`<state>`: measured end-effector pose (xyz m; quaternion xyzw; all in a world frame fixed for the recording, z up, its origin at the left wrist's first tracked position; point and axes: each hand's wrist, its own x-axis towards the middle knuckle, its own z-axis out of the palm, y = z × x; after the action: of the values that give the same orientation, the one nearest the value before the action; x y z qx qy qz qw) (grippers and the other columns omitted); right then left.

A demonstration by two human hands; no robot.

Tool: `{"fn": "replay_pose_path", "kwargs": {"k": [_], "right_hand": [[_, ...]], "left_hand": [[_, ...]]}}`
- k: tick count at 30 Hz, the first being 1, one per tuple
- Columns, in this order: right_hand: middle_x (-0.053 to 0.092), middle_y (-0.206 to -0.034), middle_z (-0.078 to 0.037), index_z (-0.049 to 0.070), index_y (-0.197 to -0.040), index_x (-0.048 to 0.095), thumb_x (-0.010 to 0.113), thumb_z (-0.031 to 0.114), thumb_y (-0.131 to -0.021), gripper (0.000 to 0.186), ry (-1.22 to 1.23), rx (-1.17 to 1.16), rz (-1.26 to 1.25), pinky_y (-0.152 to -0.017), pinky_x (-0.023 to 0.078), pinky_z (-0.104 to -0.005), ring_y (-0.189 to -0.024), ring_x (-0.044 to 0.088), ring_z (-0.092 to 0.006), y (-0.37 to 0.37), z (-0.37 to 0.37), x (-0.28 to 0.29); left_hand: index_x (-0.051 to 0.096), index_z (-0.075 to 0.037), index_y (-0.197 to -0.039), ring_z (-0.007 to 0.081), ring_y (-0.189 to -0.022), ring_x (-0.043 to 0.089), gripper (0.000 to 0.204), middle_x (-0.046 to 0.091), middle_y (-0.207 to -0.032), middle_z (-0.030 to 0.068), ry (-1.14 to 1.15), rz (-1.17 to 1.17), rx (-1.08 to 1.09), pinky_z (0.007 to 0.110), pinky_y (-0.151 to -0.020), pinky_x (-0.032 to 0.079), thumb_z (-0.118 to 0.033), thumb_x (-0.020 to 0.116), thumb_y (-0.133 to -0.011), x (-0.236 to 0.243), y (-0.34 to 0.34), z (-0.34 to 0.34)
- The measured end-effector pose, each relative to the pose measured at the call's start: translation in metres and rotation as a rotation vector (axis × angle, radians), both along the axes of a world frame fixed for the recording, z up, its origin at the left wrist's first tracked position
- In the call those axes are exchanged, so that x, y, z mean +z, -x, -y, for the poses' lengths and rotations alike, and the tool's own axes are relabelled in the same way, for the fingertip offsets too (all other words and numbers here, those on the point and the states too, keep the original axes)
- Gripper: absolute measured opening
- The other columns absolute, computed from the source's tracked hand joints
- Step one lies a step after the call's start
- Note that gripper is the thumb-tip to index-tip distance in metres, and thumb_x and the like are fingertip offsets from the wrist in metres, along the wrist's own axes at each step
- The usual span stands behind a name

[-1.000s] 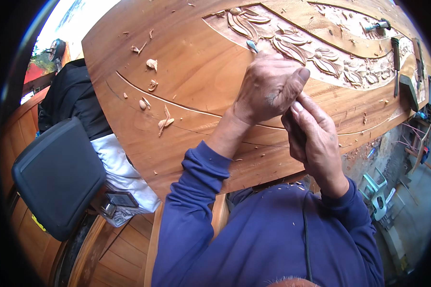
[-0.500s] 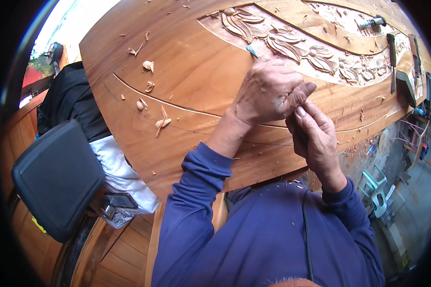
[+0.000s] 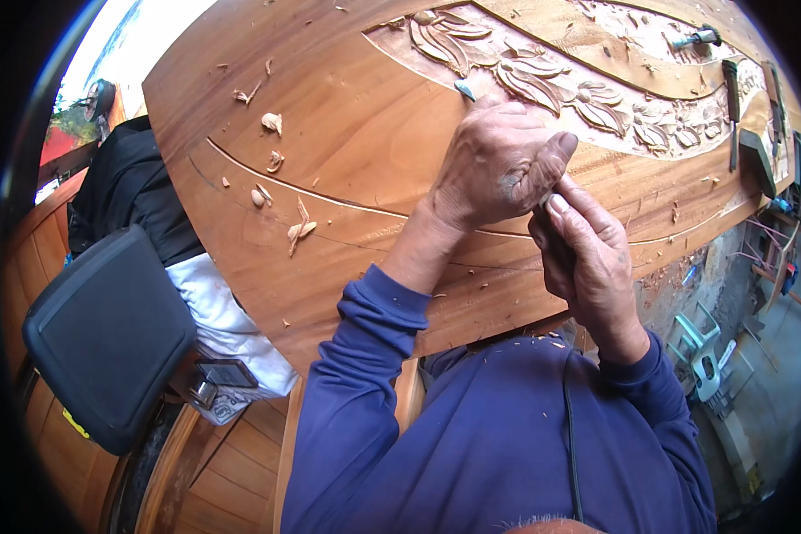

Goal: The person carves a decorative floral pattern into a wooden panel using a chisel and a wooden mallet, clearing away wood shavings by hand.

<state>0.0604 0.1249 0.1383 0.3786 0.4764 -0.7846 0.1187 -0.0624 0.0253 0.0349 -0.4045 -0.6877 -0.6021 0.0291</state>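
My left hand [image 3: 498,160] is closed round a carving chisel, whose blade [image 3: 465,88] touches the wooden board [image 3: 347,133] at the lower edge of the recessed floral carving [image 3: 534,76]. Just behind it, my right hand [image 3: 587,258] grips the chisel's dark handle [image 3: 552,240]; much of the tool is hidden by my fingers. Curled shavings [image 3: 298,231] lie scattered left of my hands, near a long curved groove [image 3: 276,185] cut in the board.
Other chisels [image 3: 732,107], a dark block [image 3: 755,165] and a metal tool [image 3: 699,38] lie at the board's right. A black padded chair piece [image 3: 107,338] with dark and white cloth [image 3: 214,311] sits left. A pale green plastic stool [image 3: 699,351] stands below right.
The board has shifted slightly leftward in view. Relative to it, the chisel blade and both hands have crept a little right along the carving's edge, keeping the same grip.
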Motion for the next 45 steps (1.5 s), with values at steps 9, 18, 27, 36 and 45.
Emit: {"fn": "replay_pose_path", "kwargs": {"k": [9, 18, 27, 36, 45], "right_hand": [[0.066, -0.087, -0.005, 0.002, -0.148, 0.052, 0.054, 0.014, -0.108, 0.042, 0.007, -0.011, -0.085, -0.041, 0.031, -0.0178, -0.046, 0.042, -0.0013, 0.0, 0.009, -0.015], [0.061, -0.084, 0.002, -0.001, -0.142, 0.057, 0.057, 0.012, -0.107, 0.037, -0.115, -0.008, -0.114, -0.049, 0.034, -0.0165, -0.058, 0.044, 0.0006, -0.019, -0.012, -0.031], [0.057, -0.083, 0.003, -0.002, -0.147, 0.053, 0.055, 0.011, -0.107, 0.042, -0.09, -0.068, -0.023, -0.045, 0.03, -0.0164, -0.057, 0.04, 0.0005, 0.015, -0.011, -0.003], [0.058, -0.085, 0.002, 0.0, -0.147, 0.055, 0.057, 0.012, -0.107, 0.041, 0.0, 0.066, -0.069, -0.048, 0.032, -0.0162, -0.064, 0.044, -0.0003, 0.018, -0.031, -0.014], [0.058, -0.087, 0.003, 0.005, -0.148, 0.057, 0.056, 0.011, -0.107, 0.041, 0.044, 0.226, -0.184, -0.054, 0.037, -0.0153, -0.07, 0.048, -0.0011, 0.018, -0.047, -0.028]], "left_hand": [[0.057, -0.01, -0.064, 0.029, -0.061, 0.057, 0.041, 0.055, -0.061, 0.0078, -0.026, 0.082, 0.003, 0.041, -0.067, 0.043, -0.027, 0.06, -0.101, 0.0, 0.007, 0.004], [0.064, -0.008, -0.074, 0.0295, -0.063, 0.056, 0.039, 0.056, -0.066, 0.0093, 0.088, -0.078, -0.049, 0.041, -0.064, 0.042, -0.033, 0.058, -0.103, 0.004, 0.001, 0.001], [0.06, -0.006, -0.066, 0.0322, -0.056, 0.056, 0.04, 0.056, -0.06, 0.0109, -0.007, 0.062, 0.073, 0.043, -0.059, 0.04, -0.022, 0.059, -0.103, 0.0, 0.006, -0.009], [0.055, -0.009, -0.06, 0.0301, -0.054, 0.055, 0.041, 0.055, -0.056, 0.0086, 0.01, 0.029, 0.199, 0.042, -0.063, 0.04, -0.019, 0.058, -0.1, 0.001, 0.008, -0.018], [0.065, -0.004, -0.066, 0.0307, -0.06, 0.058, 0.043, 0.061, -0.062, 0.0106, 0.155, 0.029, 0.243, 0.041, -0.069, 0.043, -0.021, 0.053, -0.104, 0.003, 0.003, -0.018]]}}
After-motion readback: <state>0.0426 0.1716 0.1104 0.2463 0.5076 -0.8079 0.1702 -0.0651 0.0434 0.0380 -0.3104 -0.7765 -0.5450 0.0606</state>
